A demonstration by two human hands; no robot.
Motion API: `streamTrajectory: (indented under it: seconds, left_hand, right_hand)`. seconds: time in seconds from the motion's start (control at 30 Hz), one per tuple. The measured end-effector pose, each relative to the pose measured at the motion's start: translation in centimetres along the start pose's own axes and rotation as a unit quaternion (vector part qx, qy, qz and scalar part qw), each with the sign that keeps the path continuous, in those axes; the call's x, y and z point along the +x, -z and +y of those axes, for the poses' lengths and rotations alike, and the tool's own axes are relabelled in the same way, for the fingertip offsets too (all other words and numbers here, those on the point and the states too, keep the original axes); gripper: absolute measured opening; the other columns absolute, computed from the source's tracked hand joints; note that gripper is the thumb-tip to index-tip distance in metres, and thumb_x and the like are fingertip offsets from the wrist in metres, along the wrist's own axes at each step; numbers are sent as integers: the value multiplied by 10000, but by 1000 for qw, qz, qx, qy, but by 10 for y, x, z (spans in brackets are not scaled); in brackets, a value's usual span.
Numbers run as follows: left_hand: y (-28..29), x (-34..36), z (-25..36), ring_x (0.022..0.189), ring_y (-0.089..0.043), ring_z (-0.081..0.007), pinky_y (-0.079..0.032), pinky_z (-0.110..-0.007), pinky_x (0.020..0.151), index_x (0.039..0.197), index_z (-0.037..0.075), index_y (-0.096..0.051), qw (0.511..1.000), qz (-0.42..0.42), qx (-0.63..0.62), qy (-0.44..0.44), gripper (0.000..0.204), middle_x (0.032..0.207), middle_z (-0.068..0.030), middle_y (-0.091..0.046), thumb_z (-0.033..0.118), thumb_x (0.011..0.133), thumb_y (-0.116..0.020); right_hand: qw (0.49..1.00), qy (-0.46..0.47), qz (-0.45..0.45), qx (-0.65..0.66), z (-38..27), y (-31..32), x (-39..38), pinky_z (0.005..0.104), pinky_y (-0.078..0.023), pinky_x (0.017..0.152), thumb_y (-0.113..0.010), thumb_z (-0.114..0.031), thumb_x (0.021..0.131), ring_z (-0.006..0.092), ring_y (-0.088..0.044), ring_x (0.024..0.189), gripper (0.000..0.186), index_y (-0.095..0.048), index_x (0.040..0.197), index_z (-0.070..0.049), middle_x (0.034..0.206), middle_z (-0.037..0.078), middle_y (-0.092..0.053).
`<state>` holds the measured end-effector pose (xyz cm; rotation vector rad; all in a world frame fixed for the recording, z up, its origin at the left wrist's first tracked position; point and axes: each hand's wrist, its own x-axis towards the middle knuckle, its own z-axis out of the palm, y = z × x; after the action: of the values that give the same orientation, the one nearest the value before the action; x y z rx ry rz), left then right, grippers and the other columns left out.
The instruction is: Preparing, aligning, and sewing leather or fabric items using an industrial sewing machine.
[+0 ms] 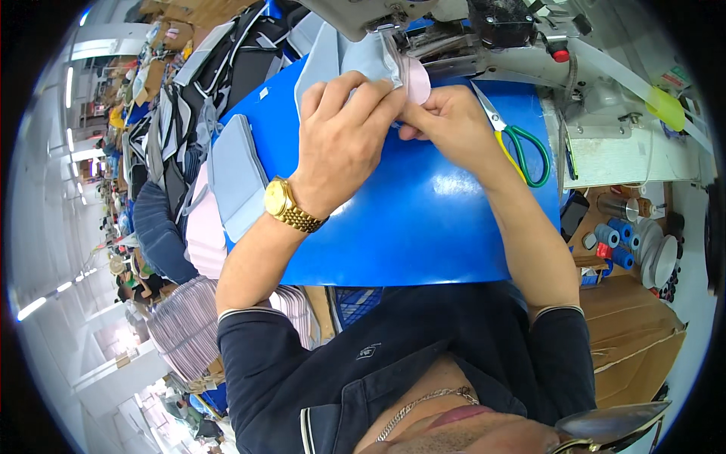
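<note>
My left hand (344, 132), with a gold watch on its wrist, and my right hand (446, 121) meet over a blue work surface (408, 219). Both pinch a small fabric piece (401, 72), light blue with a pink lining, right in front of the sewing machine (454, 30). The fingertips of the two hands touch each other at the fabric's lower edge. Part of the fabric is hidden under my left fingers.
Green-handled scissors (522, 144) lie on the blue surface beside my right hand. A stack of light blue fabric pieces (238, 178) sits at the left, with darker and striped piles (189, 325) beyond. Thread spools (616, 242) and cardboard boxes (635, 333) stand at the right.
</note>
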<state>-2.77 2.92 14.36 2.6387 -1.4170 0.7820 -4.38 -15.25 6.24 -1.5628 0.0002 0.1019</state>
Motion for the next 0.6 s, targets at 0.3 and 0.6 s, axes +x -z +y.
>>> streamTrajectory:
  seconds: [0.3,0.6]
  left_hand:
    - [-26,2,17,1017,-626,-203,-419,-393,859,1138,152,-764,995,87,-23,41,350,1020,20,-684,118,793,-714]
    - [-37,24,10,898,-642,-247,-476,-381,780,1074,110,-799,985,138,-23,101,189,1027,-59,-708,118,888,-766]
  right_hand:
    - [992,79,-22,98,28,-15,5,329,-578,654,-650,-264,1031,181,-748,718,388,-772,891,76,788,152,-778]
    - [987,67,51,139,20,-33,18,330,-547,614,-628,-271,1029,145,-685,641,413,-697,791,59,699,115,-725]
